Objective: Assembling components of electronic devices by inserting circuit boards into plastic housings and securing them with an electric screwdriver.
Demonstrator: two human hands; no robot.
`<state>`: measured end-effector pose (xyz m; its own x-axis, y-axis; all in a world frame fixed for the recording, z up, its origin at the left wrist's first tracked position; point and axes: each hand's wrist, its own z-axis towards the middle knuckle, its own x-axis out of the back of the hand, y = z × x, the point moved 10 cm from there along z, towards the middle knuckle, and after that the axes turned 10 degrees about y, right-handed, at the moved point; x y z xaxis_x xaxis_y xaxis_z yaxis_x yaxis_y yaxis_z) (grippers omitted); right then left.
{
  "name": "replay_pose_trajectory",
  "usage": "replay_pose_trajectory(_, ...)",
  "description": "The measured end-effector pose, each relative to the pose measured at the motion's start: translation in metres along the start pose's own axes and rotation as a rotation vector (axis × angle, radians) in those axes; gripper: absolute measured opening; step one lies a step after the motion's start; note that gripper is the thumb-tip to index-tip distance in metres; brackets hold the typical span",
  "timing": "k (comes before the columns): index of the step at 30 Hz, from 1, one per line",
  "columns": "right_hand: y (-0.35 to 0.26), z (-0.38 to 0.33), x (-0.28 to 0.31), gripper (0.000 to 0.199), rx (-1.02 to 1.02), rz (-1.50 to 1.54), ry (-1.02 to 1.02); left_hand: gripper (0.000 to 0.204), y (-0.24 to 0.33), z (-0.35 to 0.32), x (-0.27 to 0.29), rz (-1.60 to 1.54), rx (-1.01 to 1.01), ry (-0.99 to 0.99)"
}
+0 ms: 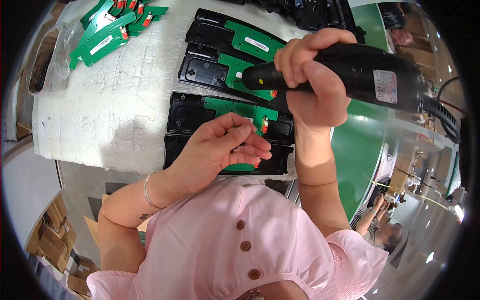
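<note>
Pink blouse cloth (230, 212) lies nearest, below the left hand (215, 145) and the right hand (320, 85). Up and left of the left hand, green boards (107, 42) lie heaped. That hand is half-curled, thumb close to forefinger, over the third panel (186, 114) from the far side; whether it holds anything, I cannot tell. Beyond it, left of the right hand, lies the second panel (200, 75), its long axis sloping down rightward. Nearer its right end, the right hand grips a black electric screwdriver (357, 67), pointing left over that panel's green board; contact is unclear.
</note>
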<state>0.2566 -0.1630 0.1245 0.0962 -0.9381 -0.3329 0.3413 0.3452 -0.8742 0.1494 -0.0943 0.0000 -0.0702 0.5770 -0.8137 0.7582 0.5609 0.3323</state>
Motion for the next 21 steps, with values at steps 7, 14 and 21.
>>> replay_pose_trajectory(7,0.007,0.002,-0.026,0.02,-0.018,-0.048,-0.181,0.015,0.011,0.003,0.007,0.062,-0.044,0.051)
replay_pose_trajectory(14,-0.003,-0.001,-0.027,0.026,0.022,-0.08,-0.111,0.014,0.016,0.007,0.028,-0.186,-0.039,0.22)
replay_pose_trajectory(21,-0.089,-0.014,-0.045,0.028,-0.028,-0.025,-0.354,0.017,0.018,0.016,0.021,-0.283,-0.038,0.109)
